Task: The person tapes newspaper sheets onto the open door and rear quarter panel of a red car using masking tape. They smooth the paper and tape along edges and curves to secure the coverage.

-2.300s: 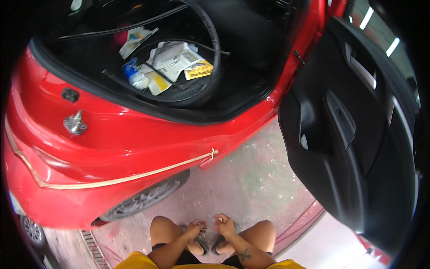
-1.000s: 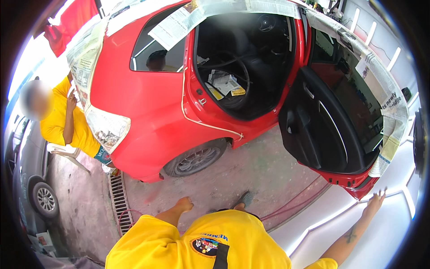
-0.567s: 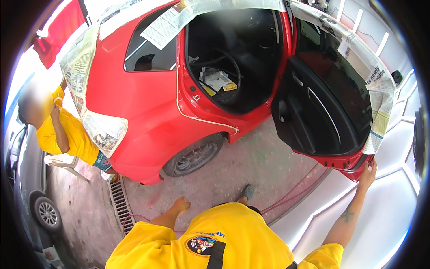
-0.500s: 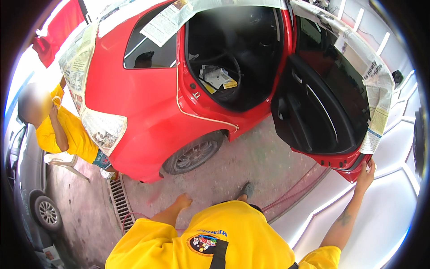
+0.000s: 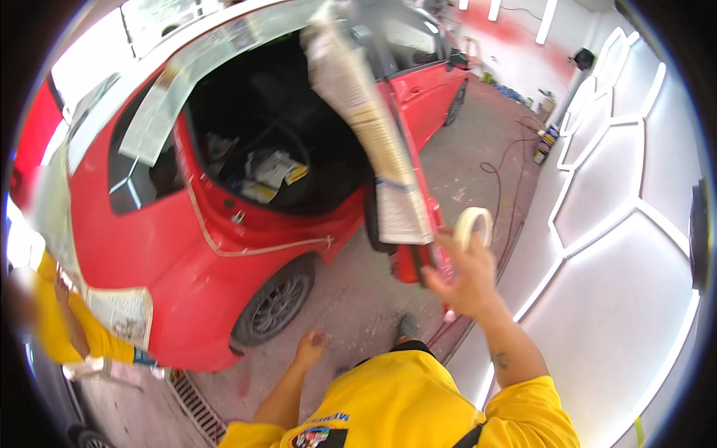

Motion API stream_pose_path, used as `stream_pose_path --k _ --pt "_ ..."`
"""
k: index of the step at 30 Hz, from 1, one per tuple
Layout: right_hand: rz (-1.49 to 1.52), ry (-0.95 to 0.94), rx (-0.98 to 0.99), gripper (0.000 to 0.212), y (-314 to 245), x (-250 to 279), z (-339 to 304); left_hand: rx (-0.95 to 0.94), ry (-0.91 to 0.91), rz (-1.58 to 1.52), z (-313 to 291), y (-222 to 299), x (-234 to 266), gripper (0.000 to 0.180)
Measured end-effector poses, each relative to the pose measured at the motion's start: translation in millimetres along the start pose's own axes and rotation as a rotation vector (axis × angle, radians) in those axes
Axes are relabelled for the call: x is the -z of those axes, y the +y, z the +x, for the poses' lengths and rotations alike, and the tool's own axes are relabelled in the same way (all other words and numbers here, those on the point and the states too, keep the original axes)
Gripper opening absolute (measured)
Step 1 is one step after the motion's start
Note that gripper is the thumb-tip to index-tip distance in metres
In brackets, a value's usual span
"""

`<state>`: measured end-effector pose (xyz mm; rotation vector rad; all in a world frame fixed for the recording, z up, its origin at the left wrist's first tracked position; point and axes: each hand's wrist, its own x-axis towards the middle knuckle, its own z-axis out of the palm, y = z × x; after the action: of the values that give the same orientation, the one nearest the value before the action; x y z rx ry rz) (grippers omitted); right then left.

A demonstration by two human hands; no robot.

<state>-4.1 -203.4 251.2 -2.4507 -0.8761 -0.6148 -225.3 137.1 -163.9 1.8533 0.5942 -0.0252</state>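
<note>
My right hand [image 5: 469,276] holds a pale roll of masking tape [image 5: 484,216] at its fingers. Its fingertips and thumb are spread at the edge of the red car's open rear door [image 5: 407,265]; whether they touch it I cannot tell. Newspaper [image 5: 403,213] covers the door's window frame down to that edge. My left hand [image 5: 308,349] hangs low beside the rear wheel [image 5: 276,302], away from the car, with its fingers curled in; anything inside them is hidden.
A person in a yellow shirt [image 5: 56,321] is at the car's rear, left. Newspaper [image 5: 123,310] masks the rear corner. A floor grate [image 5: 196,403] runs at lower left. Hoses [image 5: 515,198] lie on the floor, right, beside a wall with lit hexagonal strips [image 5: 638,160].
My view has turned right, and the door now shows edge-on. My right hand has shifted from the door's lower corner, and the tape roll is now plain to see.
</note>
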Motion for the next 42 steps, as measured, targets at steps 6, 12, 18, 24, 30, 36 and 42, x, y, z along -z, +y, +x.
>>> stream_pose_path --k 6,12,18,24,30,36,42 --pt "0.340 -0.002 0.309 0.066 12 -35 34 0.352 0.162 -0.189 -29 11 0 0.033" --pt "0.704 -0.202 0.511 0.059 60 -70 50 0.350 0.426 -0.738 -33 179 -67 0.044" --pt "0.916 -0.277 0.072 0.043 224 -83 103 0.135 0.788 -1.135 -10 352 -147 0.049" --pt "0.993 -0.259 0.051 0.032 319 -138 186 0.215 0.877 -1.048 65 403 -187 0.045" --pt "0.920 -0.315 0.175 0.032 339 -168 289 0.348 0.797 -0.864 171 401 -220 0.041" --pt "0.735 -0.399 0.138 0.046 403 -209 368 0.234 0.385 0.001 253 356 -310 0.037" --pt "0.635 -0.550 0.050 0.053 520 -233 384 -0.049 0.279 -0.680 465 561 -285 0.025"
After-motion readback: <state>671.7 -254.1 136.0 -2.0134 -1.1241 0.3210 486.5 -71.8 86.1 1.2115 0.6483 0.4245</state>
